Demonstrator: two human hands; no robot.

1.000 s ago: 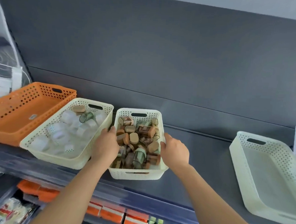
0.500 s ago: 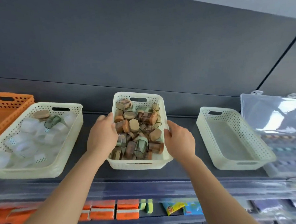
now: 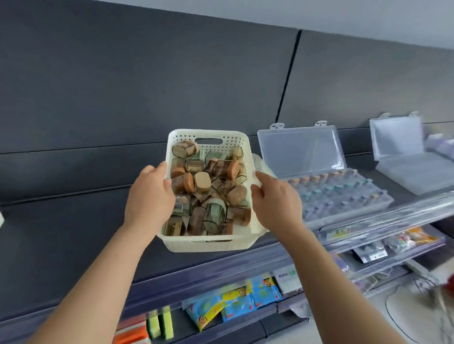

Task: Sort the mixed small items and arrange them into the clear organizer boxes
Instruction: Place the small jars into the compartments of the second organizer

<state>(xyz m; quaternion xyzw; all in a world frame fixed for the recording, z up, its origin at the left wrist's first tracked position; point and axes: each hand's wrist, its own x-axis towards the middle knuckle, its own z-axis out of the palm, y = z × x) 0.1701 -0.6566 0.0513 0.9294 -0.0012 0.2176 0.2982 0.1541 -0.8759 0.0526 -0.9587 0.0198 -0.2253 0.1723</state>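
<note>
Rightward goes the cream basket. Half a second ago it sat in the gap between two others; now it overlaps the second cream basket, of which only a perforated corner peeks out behind its right wall. The left hand grips the left rim, thumb hooked over the edge, and the right hand grips the right rim the same way, so both hands are curled round the plastic.

It's a rectangular tub with dotted walls and a slot handle at the far end. It's held in front of the dark grey shelf, and I can't tell whether it touches it. Heaped inside are the small jars: stubby, see-through bodies with rounded cork-coloured and brown caps, lying every which way.

Just to its right lies the clear organizer box, its glossy lid propped upright. Its gridded compartments already show rows of small cork-topped and teal-topped pieces, too blurred to name. Further right sits a second clear box, lid up too. On the lower shelf, shiny blue and yellow packets lie flat.
</note>
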